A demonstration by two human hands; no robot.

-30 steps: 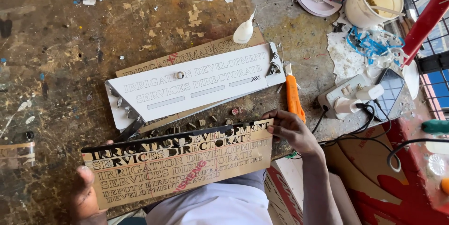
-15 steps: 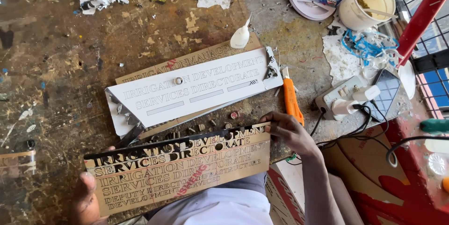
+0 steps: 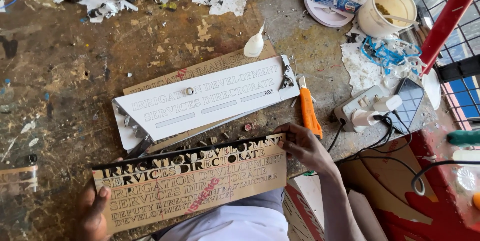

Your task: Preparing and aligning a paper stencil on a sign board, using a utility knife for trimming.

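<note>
I hold a long tan stencil board (image 3: 200,191) with rows of cut-out letters, tilted up at its right end, close to my body. My left hand (image 3: 95,213) grips its lower left corner, thumb on the front face. My right hand (image 3: 305,148) pinches its right edge. Black letter shapes show along the board's top rows. Just beyond it on the worn wooden table (image 3: 65,86) lies a white lettered sign plate (image 3: 205,98), resting on another tan board (image 3: 200,68).
An orange utility knife (image 3: 309,113) lies right of the white plate, a small glue bottle (image 3: 254,45) behind it. Further right are a power strip with plugs (image 3: 362,111), a phone (image 3: 407,103), a cream bucket (image 3: 385,11), a white lid (image 3: 327,1) and paper scraps.
The stencil board has come slightly nearer and its right end has lifted a little; both hands keep the same grip. The view has shifted down the table.
</note>
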